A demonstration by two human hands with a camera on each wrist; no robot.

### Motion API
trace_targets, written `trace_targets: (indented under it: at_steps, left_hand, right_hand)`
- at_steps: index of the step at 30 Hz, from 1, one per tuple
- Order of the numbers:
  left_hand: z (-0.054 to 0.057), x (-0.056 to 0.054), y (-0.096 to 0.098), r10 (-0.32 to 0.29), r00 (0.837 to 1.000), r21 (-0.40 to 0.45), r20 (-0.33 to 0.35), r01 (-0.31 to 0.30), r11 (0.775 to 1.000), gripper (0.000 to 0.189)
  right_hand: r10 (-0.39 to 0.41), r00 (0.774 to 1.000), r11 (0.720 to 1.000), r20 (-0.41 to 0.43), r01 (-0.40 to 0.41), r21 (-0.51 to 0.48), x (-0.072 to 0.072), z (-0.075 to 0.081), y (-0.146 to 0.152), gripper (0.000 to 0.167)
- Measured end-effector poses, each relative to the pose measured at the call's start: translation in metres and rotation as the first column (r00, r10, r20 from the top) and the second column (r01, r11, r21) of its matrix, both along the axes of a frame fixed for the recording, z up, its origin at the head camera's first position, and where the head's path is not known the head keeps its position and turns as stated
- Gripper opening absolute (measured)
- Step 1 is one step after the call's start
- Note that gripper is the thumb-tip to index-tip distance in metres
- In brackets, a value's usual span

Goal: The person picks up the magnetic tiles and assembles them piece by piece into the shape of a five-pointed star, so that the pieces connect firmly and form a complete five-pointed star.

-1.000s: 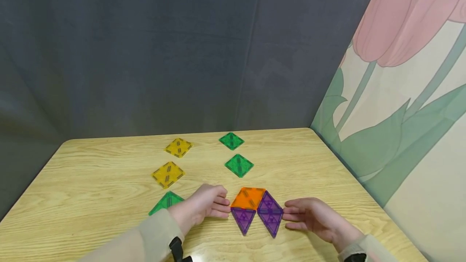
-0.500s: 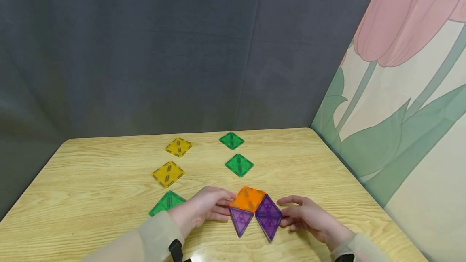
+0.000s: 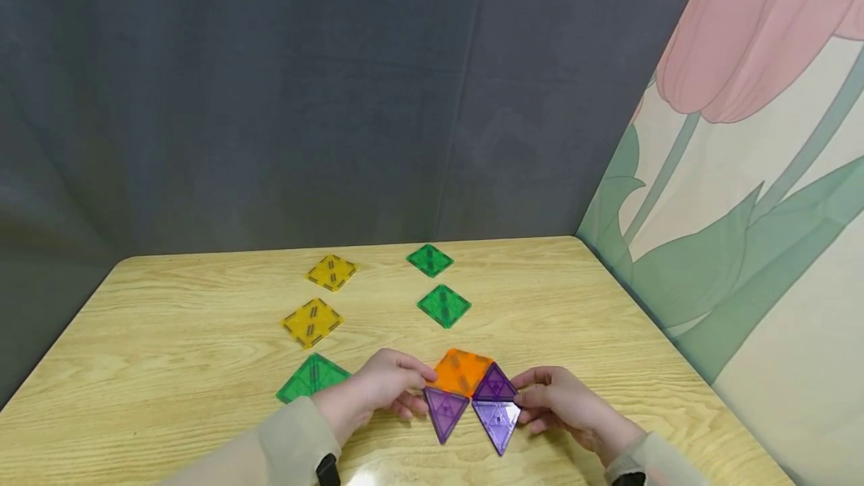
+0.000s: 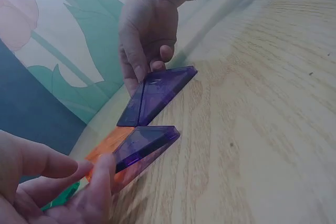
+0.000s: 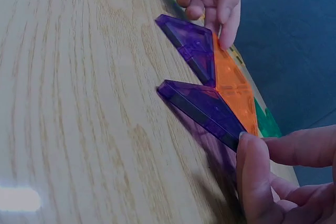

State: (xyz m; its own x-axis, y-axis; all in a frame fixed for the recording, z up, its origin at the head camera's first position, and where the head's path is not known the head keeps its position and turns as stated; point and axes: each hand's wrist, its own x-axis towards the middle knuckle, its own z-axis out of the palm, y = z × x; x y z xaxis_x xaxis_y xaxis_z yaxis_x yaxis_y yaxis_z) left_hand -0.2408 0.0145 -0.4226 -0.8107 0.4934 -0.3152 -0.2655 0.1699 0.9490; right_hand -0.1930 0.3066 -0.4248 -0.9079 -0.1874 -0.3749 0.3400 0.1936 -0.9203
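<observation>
An orange magnetic tile (image 3: 461, 372) is joined edge to edge with purple triangle magnetic tiles. One purple triangle (image 3: 445, 415) hangs off its near edge. On the right, an upper purple triangle (image 3: 496, 384) meets a lower purple triangle (image 3: 497, 426), which catches a bright glare. My left hand (image 3: 388, 382) pinches the orange tile at its left corner, beside the left purple triangle. With thumb and fingers, my right hand (image 3: 562, 405) pinches the right corner where the two purple triangles meet. In the wrist views the purple tiles tilt up off the wood, with reflections beneath.
Left of my left hand lies a large green tile (image 3: 312, 378), partly behind the wrist. Farther back are two yellow tiles (image 3: 312, 322) and two green diamond-shaped tiles (image 3: 443, 306). A dark curtain (image 3: 304, 96) and a tulip-patterned wall (image 3: 756, 208) border the wooden table (image 3: 202, 366).
Both hands have closed in from beside the tiles to pinch their outer corners. The purple triangles have tilted, and the lower right one now shines lighter.
</observation>
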Motion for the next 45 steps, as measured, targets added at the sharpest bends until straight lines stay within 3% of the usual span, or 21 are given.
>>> trace_targets:
  at_steps: [7, 19, 36, 45]
  left_hand:
    - [-0.003, -0.002, 0.006, 0.026, 0.998, 0.029, 0.05, -0.027, 0.999, 0.021]
    - [-0.005, 0.001, 0.008, 0.048, 0.999, 0.009, -0.009, -0.048, 0.999, 0.019]
    - [-0.017, 0.001, 0.008, 0.101, 0.995, 0.056, 0.024, -0.102, 0.993, 0.021]
    - [-0.018, 0.002, 0.002, 0.114, 0.992, 0.064, 0.048, -0.117, 0.991, 0.036]
  right_hand:
    - [0.019, 1.0, 1.0, 0.022, -0.019, 0.006, 0.001, 0.001, -0.001, 0.024]
    - [-0.009, 0.999, 0.999, 0.03, 0.011, -0.045, 0.003, -0.001, 0.0, 0.023]
    - [-0.035, 0.997, 0.994, 0.074, 0.042, -0.096, 0.004, -0.003, 0.002, 0.022]
    - [-0.009, 0.996, 0.989, 0.091, 0.022, -0.147, 0.005, -0.003, -0.002, 0.022]
